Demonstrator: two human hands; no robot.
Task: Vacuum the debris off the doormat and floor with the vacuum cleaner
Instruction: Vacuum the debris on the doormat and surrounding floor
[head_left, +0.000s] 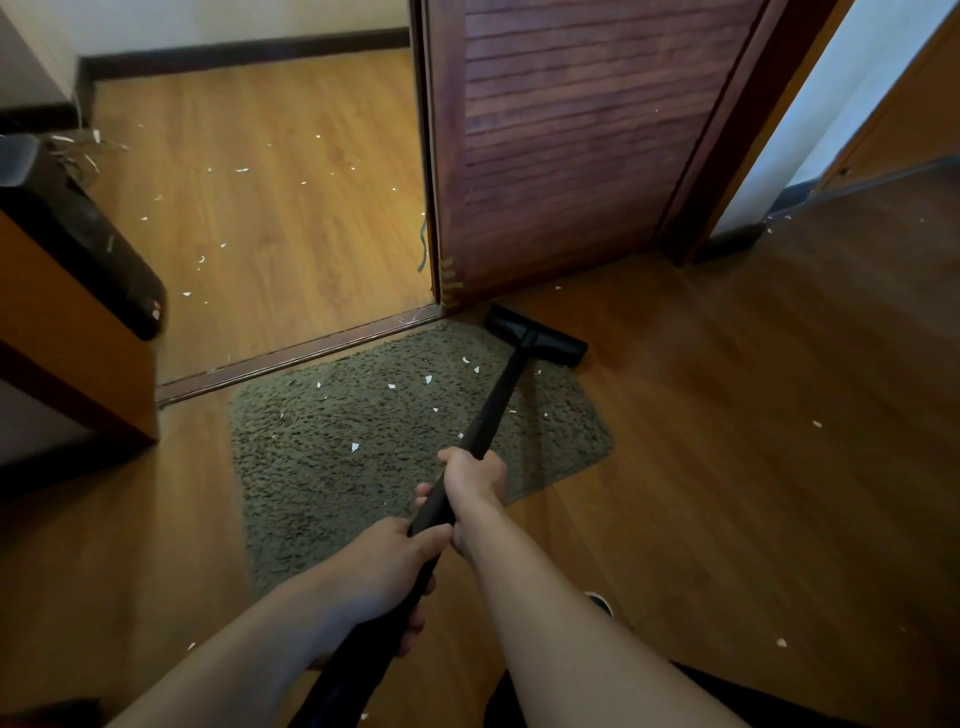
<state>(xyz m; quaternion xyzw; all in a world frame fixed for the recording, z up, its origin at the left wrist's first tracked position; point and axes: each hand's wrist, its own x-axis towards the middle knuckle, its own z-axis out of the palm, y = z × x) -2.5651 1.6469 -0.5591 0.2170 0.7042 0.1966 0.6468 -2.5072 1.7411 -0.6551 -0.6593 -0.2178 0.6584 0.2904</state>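
Here, left hand (384, 566), right hand (475, 480) grip vac tube (498, 395) over shaggy doormat (311, 467).

The vacuum cleaner's black wand (498, 395) slants forward from the fingers (422, 490) of the right hand (475, 480) and the left hand (384, 566) just behind it, both curled round it. Its wide black floor head (537, 336) lies flat well beyond the fingers, at the far right corner of the shaggy grey-green doormat (322, 467). White debris (355, 447) flecks the mat ahead of the fingers and dots the wooden floor (727, 415) further off.
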